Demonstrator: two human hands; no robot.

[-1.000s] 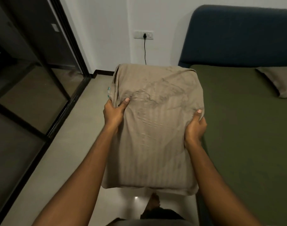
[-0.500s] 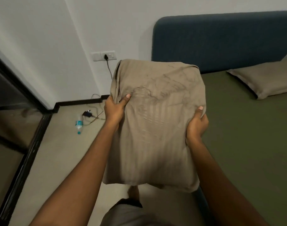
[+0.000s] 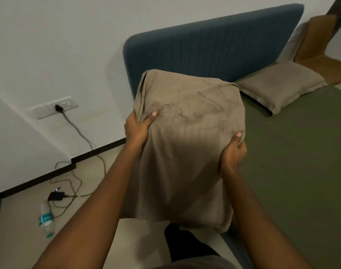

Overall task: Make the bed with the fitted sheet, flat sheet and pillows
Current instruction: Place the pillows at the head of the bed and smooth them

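Grip: left hand [image 3: 136,129], right hand [image 3: 233,154] on pillow [image 3: 187,158]; fingertips hidden

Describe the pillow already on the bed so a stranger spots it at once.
Find the blue headboard above the green sheet. Near its right end a tan pillow lies flat on the sheet. The other tan pillow is gripped in the air by the left hand and right hand; this one lies untouched.

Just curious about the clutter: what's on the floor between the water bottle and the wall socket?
A black charger and its looping cable lie there, as the head view shows.
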